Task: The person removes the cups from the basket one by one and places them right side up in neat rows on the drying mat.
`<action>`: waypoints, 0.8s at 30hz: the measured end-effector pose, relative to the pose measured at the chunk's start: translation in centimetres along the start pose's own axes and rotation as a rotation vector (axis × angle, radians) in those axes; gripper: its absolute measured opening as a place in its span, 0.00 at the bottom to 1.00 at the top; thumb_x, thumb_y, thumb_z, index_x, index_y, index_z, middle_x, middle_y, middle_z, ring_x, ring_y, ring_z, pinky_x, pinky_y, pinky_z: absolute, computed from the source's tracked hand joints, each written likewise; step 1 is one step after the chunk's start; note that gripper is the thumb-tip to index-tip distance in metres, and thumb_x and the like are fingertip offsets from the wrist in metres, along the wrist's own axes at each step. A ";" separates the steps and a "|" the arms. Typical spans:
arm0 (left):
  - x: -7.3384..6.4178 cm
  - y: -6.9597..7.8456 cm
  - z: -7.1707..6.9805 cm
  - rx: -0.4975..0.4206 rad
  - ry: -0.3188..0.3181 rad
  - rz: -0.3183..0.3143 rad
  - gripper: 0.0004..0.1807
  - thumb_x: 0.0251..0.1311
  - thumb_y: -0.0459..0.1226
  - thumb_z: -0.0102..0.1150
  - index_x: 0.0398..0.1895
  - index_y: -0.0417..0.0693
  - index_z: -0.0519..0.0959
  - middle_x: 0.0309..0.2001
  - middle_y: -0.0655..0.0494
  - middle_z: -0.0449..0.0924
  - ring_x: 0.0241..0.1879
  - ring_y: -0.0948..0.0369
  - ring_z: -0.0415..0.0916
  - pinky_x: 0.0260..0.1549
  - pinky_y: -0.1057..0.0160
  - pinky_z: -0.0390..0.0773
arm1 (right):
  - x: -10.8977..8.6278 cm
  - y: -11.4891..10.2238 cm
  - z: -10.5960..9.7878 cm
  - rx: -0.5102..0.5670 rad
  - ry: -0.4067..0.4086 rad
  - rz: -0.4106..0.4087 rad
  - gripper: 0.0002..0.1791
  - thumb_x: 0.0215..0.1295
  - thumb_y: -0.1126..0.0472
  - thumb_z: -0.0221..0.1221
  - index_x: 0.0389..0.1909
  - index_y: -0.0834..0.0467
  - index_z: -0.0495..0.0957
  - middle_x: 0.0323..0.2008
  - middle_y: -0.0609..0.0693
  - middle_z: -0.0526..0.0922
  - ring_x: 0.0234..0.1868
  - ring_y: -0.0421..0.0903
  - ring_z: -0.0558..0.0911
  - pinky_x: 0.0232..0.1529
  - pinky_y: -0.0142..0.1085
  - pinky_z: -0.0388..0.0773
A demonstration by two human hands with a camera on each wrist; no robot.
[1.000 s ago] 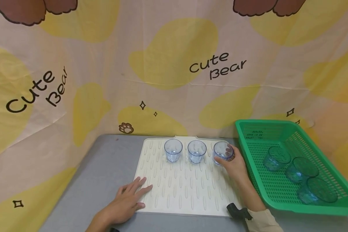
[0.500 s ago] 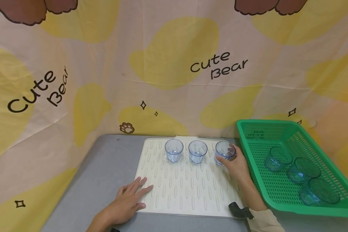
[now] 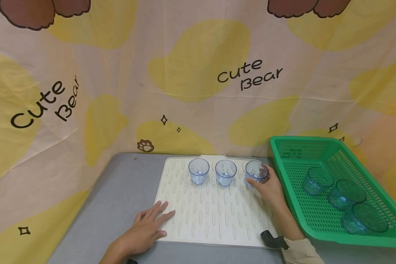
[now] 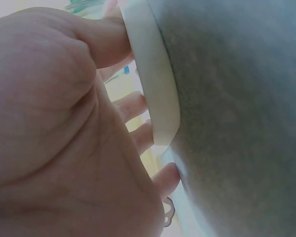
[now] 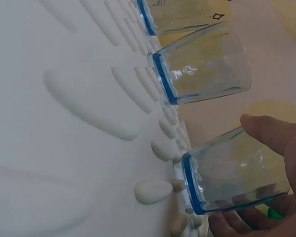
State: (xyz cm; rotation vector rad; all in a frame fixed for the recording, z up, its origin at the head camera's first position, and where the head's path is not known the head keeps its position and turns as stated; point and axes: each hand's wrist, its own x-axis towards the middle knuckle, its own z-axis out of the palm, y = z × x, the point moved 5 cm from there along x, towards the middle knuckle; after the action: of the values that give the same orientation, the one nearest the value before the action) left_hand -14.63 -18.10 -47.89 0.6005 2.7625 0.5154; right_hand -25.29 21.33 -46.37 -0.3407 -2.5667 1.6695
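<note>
Three bluish drinking glasses stand upright in a row along the back of a white ridged drying mat: a left glass, a middle glass and a right glass. My right hand grips the right glass from its right side, thumb in front and fingers behind. In the right wrist view this glass has its base at the mat's ridges. My left hand lies with spread fingers on the mat's front left edge; the left wrist view shows its palm beside that edge.
A green plastic basket stands right of the mat, close to my right forearm. Inside it several glasses show: three tilted ones, such as the nearest glass. A patterned cloth hangs behind the grey table.
Nothing is taken up or let go; my right hand stays on the right glass and my left hand on the mat. The whole head view has shifted slightly to the right.
</note>
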 end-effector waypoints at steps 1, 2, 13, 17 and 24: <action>-0.1 0.0 0.0 0.004 0.003 0.003 0.33 0.66 0.47 0.58 0.74 0.65 0.63 0.79 0.50 0.53 0.78 0.46 0.47 0.63 0.36 0.53 | 0.0 0.0 0.0 0.002 0.000 -0.006 0.50 0.58 0.58 0.71 0.76 0.61 0.53 0.72 0.67 0.62 0.72 0.62 0.65 0.71 0.52 0.64; -0.1 0.1 -0.1 0.007 0.006 0.004 0.33 0.66 0.47 0.58 0.74 0.65 0.63 0.79 0.49 0.53 0.78 0.45 0.47 0.63 0.36 0.54 | 0.0 -0.1 0.0 0.004 0.000 -0.010 0.50 0.58 0.58 0.71 0.76 0.61 0.53 0.72 0.67 0.62 0.72 0.62 0.65 0.71 0.52 0.64; -0.4 0.4 -0.6 0.014 0.029 0.016 0.32 0.66 0.46 0.59 0.73 0.63 0.65 0.78 0.49 0.56 0.77 0.45 0.50 0.65 0.36 0.56 | -0.1 -0.1 0.1 -0.005 0.006 -0.009 0.50 0.58 0.58 0.71 0.76 0.61 0.52 0.72 0.66 0.62 0.71 0.62 0.66 0.71 0.52 0.64; -0.4 0.2 -0.8 0.007 0.021 -0.005 0.32 0.65 0.48 0.60 0.73 0.64 0.66 0.77 0.51 0.57 0.77 0.46 0.51 0.66 0.37 0.57 | -0.1 0.0 0.3 -0.021 0.005 -0.003 0.51 0.57 0.57 0.71 0.76 0.60 0.52 0.72 0.66 0.62 0.71 0.62 0.66 0.71 0.52 0.64; -0.3 0.1 -0.7 -0.019 -0.001 -0.025 0.33 0.65 0.49 0.59 0.73 0.65 0.65 0.78 0.52 0.56 0.78 0.47 0.50 0.67 0.36 0.55 | -0.3 -0.3 0.0 -0.054 0.042 -0.059 0.56 0.56 0.55 0.73 0.77 0.62 0.48 0.77 0.65 0.54 0.78 0.62 0.54 0.76 0.52 0.52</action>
State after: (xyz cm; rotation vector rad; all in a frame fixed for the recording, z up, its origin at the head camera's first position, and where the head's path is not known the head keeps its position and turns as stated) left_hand -14.55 -18.33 -47.11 0.5610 2.7570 0.5350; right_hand -25.09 21.15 -46.03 -0.2977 -2.5690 1.5589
